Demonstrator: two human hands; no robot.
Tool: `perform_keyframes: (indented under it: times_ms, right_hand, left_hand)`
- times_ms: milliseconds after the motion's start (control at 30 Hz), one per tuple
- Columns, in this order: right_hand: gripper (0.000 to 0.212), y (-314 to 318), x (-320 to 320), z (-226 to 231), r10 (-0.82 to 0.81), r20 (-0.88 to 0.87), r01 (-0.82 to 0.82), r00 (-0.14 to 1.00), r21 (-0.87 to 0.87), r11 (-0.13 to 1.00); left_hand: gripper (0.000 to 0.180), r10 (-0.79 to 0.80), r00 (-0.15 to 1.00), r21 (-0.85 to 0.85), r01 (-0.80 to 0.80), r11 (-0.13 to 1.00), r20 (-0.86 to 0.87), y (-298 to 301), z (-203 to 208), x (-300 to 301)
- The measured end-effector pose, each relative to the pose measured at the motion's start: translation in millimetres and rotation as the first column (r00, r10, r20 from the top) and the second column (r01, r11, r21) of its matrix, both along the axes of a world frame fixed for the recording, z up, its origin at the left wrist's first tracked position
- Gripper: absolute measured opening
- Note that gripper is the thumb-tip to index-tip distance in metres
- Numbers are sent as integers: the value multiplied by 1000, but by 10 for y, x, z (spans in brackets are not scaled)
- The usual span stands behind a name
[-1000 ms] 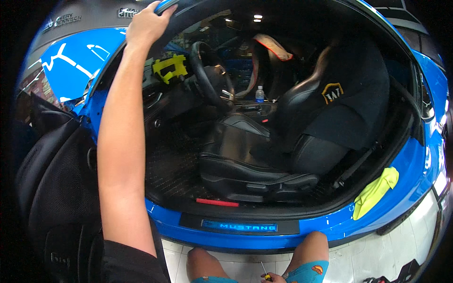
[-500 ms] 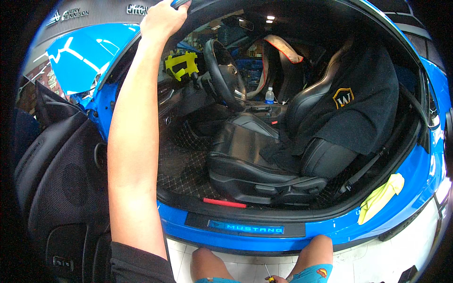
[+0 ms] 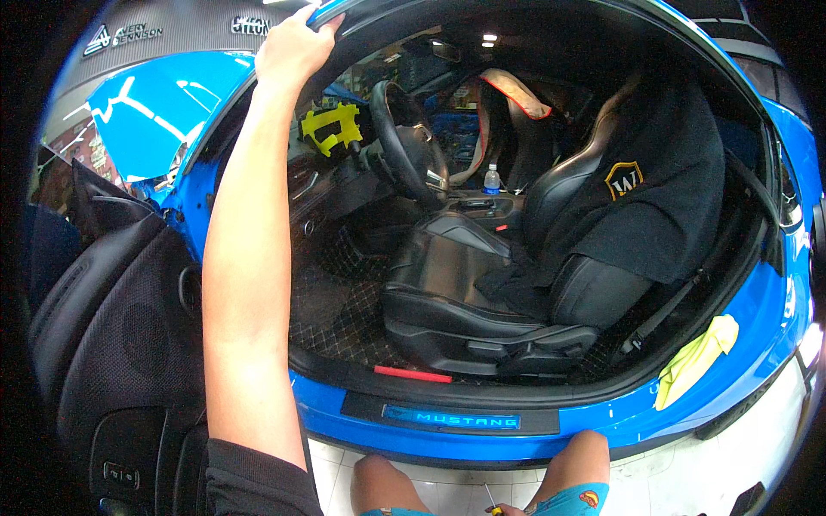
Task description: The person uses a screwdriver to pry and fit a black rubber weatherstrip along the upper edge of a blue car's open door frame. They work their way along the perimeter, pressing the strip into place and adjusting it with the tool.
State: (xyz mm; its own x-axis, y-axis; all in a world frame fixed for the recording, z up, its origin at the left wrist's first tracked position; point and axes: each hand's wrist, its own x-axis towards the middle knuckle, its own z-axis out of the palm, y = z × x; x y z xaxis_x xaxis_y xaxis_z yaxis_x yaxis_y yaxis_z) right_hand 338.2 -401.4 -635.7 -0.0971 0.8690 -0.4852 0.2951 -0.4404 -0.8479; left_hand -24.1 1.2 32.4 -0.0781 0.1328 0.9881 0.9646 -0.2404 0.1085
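My left arm reaches up across the view, and my left hand (image 3: 297, 47) grips the top of the blue car's door frame (image 3: 329, 10), fingers over its edge. Low between my knees, my right hand (image 3: 513, 510) is closed round a screwdriver (image 3: 490, 497) with a thin metal shaft and a yellow and black handle; only part of that hand shows. The doorway in front of me frames a black leather seat (image 3: 447, 258) with a black cloth (image 3: 662, 206) draped over its back.
At left stands the opened black door panel (image 3: 129, 318). A yellow-green cloth (image 3: 697, 361) lies on the blue sill at right, and a red strip (image 3: 413, 375) sits inside the sill. Beyond are a steering wheel (image 3: 396, 142), yellow tape (image 3: 331, 129) on the dash and a water bottle (image 3: 491, 180).
The whole view has shifted slightly. My left hand keeps its hold on the frame, and the screwdriver stays in my right hand near my knees.
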Motion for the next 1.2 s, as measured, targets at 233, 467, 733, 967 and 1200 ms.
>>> perform_keyframes:
  times_ms: [233,467,733,967,1200]
  right_hand:
    - [32,-2,-6,92,0,25,0,1000,-7,1000]
    - [32,-8,8,100,-11,15,11,1000,-9,1000]
    - [31,-12,22,38,-9,26,9,1000,-4,1000]
    - [31,19,-11,208,-1,36,2,999,-34,999]
    - [31,10,7,140,20,32,-19,999,-23,1000]
  left_hand:
    - [64,19,999,-64,-17,998,30,-49,0,21]
    - [63,-5,1000,-46,5,999,10,-102,-39,60]
    - [62,-5,1000,-39,5,999,-8,-91,-44,76]
    - [55,20,1000,25,-20,999,-15,-61,-41,-5]
    - [65,43,999,-10,-43,999,-9,-62,-27,-40]
